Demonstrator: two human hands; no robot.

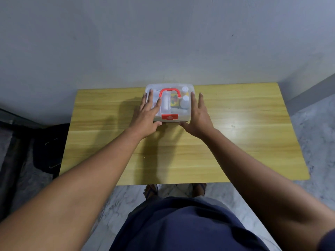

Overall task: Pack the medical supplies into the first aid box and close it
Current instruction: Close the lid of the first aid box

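Observation:
The first aid box (176, 114) is a clear plastic case with a red handle (169, 92) folded flat on its lid and a red latch (169, 117) at the front. Its lid is down. Through the lid I see white bottles (185, 102), a white roll and a yellow packet. My left hand (147, 115) lies flat on the lid's left side, fingers spread, thumb at the front corner. My right hand (198, 115) rests against the box's right side, fingers straight and apart.
The box stands at the far middle of a yellow wooden table (235, 142), close to a grey wall. A dark bag (49, 147) lies on the floor to the left. My feet show under the table's near edge.

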